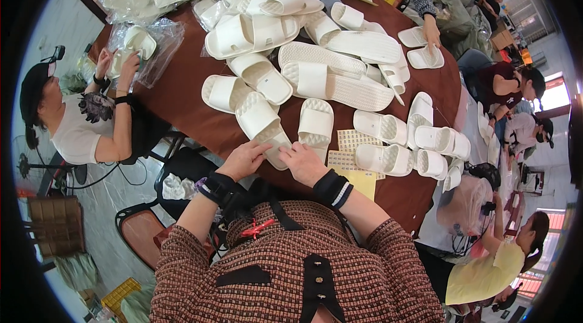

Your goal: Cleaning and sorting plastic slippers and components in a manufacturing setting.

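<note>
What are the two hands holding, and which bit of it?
Both hands grip one white slipper by its near end: the left hand on the left side, the right hand on the right.

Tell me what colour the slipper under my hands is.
White, or slightly off-white; the slipper shows best in the head view, on the dark brown table.

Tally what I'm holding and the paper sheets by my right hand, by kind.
white slipper, held by left hand and right hand: 1
beige dotted sheets: 2
yellow sheet: 1
Total: 4
</note>
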`<state>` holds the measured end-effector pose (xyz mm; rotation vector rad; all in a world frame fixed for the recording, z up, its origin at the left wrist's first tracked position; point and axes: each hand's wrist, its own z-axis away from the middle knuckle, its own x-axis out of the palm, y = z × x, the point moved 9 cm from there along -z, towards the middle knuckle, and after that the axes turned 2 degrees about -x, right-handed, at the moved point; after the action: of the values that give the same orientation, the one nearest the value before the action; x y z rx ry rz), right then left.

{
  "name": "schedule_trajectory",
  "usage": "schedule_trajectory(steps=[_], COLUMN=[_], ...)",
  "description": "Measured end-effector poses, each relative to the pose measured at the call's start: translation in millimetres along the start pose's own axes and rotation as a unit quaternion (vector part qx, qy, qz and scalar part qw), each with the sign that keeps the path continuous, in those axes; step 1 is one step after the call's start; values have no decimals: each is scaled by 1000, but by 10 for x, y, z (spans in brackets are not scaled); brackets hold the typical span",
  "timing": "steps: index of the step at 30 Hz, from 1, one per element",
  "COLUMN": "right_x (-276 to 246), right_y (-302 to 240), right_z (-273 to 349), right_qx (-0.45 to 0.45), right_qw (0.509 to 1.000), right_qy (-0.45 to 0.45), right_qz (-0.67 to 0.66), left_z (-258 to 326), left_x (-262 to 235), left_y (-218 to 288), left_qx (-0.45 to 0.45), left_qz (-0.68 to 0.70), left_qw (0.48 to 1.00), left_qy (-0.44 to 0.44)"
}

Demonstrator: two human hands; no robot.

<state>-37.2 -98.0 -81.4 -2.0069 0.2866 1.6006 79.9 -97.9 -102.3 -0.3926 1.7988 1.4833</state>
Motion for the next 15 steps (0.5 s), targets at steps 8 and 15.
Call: schedule_trajectory(steps=[8,15], right_x=[128,194], right_y=[-113,-109], right_z=[12,31], right_qx=[-8,0], right_qw=[997,998], right_qy=[-37,-49], right_qz=[60,35], left_z=[-14,9], left_x=[143,192], left_y=[78,67], left_qx=[33,52], left_qz=[-92,-124], left_qw=[994,989], left_qy=[-55,-53])
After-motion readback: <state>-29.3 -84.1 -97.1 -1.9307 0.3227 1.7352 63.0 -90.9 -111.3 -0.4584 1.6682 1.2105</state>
